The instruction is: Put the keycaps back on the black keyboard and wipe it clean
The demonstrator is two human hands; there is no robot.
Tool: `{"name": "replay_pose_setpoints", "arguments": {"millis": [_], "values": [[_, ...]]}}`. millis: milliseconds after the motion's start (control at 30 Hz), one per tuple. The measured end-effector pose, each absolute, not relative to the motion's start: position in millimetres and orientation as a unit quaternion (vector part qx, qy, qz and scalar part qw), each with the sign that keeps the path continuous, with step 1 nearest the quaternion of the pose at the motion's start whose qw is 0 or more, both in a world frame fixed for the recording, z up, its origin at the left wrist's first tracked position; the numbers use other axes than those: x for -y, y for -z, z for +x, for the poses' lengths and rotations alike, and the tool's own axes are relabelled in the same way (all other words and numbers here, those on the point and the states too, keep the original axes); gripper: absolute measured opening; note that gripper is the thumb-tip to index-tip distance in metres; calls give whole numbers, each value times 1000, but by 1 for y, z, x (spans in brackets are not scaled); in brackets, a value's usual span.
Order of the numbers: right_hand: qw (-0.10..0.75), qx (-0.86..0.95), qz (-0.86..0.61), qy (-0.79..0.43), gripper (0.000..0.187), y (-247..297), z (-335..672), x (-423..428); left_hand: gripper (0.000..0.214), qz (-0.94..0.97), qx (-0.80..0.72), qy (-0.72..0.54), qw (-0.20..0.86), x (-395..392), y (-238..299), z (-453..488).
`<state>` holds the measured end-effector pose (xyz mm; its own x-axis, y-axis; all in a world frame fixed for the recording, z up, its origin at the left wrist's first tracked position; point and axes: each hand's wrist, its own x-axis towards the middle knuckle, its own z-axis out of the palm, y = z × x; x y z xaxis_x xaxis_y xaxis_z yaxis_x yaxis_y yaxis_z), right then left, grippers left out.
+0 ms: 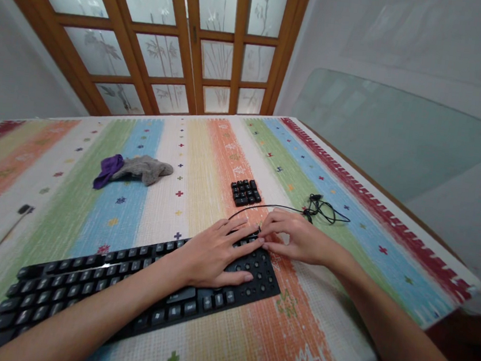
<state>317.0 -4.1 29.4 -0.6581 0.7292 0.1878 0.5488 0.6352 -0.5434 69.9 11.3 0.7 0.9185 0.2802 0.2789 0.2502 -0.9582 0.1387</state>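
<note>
While the keyboard [184, 296] lies under my flat, spread left hand [210, 252], steady pressure should help my right hand [290, 235]: fingertips close together at its far corner, contents hidden from me. Loose keycaps [245, 192] sit just beyond.

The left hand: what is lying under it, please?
Under the left hand is the black keyboard. Keyless sockets show at its right end; whatever is directly beneath the palm is covered.
</note>
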Motion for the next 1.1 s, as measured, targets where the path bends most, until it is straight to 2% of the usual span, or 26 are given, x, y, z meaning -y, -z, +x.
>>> {"name": "replay_pose_setpoints", "arguments": {"millis": [400, 700, 867, 1000, 1100], "values": [[182, 862, -348, -322, 19, -27, 321, -5, 68, 981, -138, -135, 29, -11, 0, 71], [204, 847, -351, -342, 15, -25, 319, -4, 67, 980, -135, -139, 35, -12, 3, 70], [233, 858, -366, -275, 12, -32, 314, -4, 66, 978, -139, -149, 40, -12, 2, 71], [285, 832, -429, -206, 15, -31, 315, -15, 59, 974, -128, -180, 46, -11, -2, 69], [290, 817, -475, -150, 16, -25, 319, -29, 56, 971, -127, -197, 43, -11, -2, 67]]}}
